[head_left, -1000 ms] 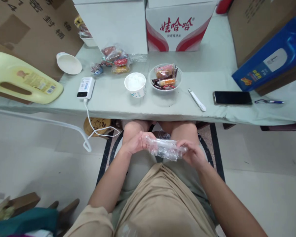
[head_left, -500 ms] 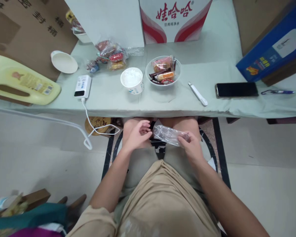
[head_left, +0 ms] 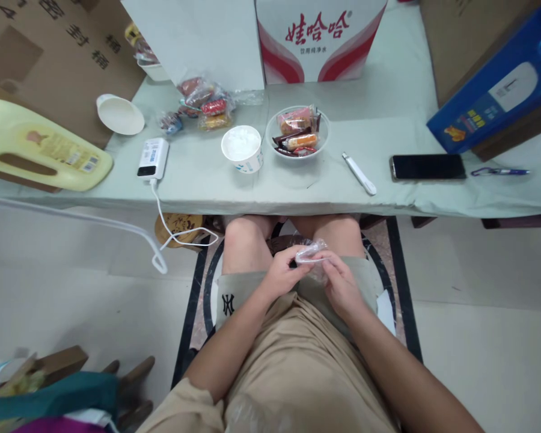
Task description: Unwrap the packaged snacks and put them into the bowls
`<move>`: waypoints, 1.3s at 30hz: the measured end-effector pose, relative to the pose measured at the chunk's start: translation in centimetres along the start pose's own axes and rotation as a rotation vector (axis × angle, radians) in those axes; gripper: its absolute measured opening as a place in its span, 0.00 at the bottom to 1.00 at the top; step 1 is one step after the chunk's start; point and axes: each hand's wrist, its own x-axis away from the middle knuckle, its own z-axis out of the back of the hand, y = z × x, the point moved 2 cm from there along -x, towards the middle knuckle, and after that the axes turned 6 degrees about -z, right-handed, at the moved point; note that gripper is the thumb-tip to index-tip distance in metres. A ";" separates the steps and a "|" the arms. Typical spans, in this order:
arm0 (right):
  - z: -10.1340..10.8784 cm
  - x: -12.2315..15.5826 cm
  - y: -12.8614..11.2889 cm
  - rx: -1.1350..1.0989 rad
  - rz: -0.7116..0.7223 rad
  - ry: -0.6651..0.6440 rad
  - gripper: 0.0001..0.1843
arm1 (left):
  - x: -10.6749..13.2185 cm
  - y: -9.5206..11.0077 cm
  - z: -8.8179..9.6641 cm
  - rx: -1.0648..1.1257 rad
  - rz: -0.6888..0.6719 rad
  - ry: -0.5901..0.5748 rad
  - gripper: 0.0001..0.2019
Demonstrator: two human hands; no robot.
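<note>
Pinching plastic wrap [head_left: 314,248] between the fingers of left hand [head_left: 281,276] and right hand [head_left: 345,288], with worktop [head_left: 329,189] beyond them. Probably thin and easily torn, so best gripped lightly close to the fingers and pulled evenly.

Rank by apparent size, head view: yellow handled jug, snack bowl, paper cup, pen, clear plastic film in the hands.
1. Yellow handled jug
2. Snack bowl
3. Paper cup
4. Pen
Unranked: clear plastic film, partly hidden, size unsure.
</note>
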 end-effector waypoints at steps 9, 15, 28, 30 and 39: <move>4.3 0.7 0.9 0.402 0.072 0.197 0.13 | -5.0 2.9 10.1 -0.417 -0.031 0.795 0.13; 6.6 1.0 2.2 0.775 0.240 0.205 0.13 | -15.8 8.4 17.3 -1.230 -0.121 0.692 0.08; 4.8 0.5 3.4 0.970 0.483 0.148 0.11 | -23.0 8.7 19.8 -1.459 0.358 -0.246 0.17; 4.7 0.5 3.4 0.977 0.498 0.148 0.10 | -23.9 8.1 19.7 -1.441 0.391 -0.305 0.14; 4.8 0.2 3.5 0.986 0.493 0.156 0.10 | -26.5 5.6 17.4 -1.408 0.487 -0.345 0.07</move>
